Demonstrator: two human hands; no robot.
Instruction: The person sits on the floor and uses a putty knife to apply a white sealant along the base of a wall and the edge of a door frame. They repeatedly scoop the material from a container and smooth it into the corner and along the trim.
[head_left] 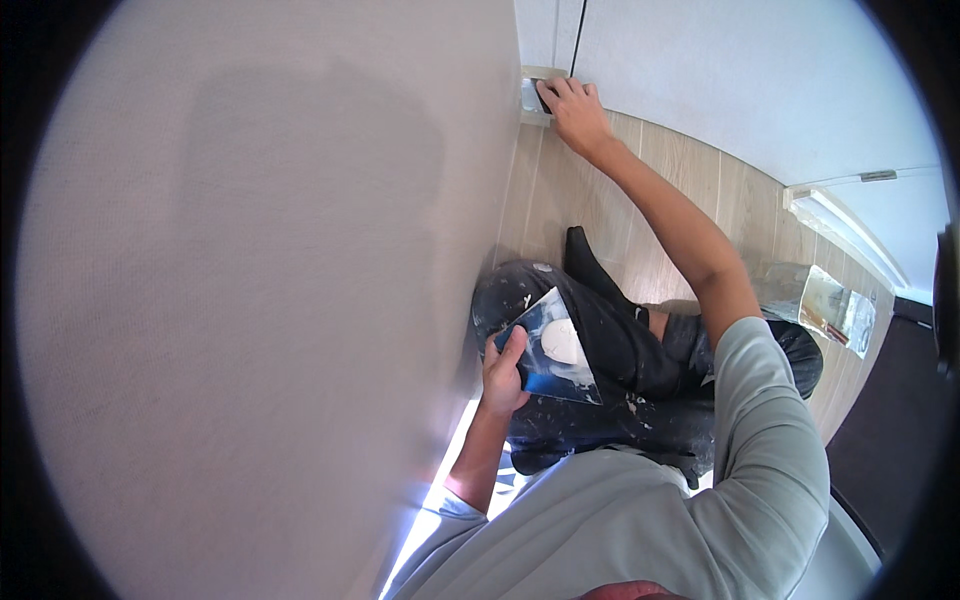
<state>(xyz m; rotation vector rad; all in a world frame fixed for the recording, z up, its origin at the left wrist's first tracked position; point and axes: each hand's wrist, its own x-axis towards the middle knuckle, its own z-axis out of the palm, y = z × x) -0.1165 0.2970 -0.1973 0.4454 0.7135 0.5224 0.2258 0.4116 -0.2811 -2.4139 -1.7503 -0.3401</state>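
My left hand (503,370) grips a flat blue-and-silver plastering trowel (548,384) from its left side, thumb on top, above my bent knee. A mound of white filler (562,342) lies on the trowel's face. My right arm is stretched far forward. Down at the corner where the wall meets the white door side, my right hand (580,112) is closed round a small dark-edged tool (544,96); its kind is mostly hidden by the fingers. The tool is up against a short pale trim piece (534,118) near the floor.
A beige wall (300,300) rises close on my left. White door panels (740,70) stand ahead over the wood-look floor (680,180). At right are a smeared container (845,312) with a stick-like tool in it, and white trim (850,235). My black shoe (590,265) is on the floor.
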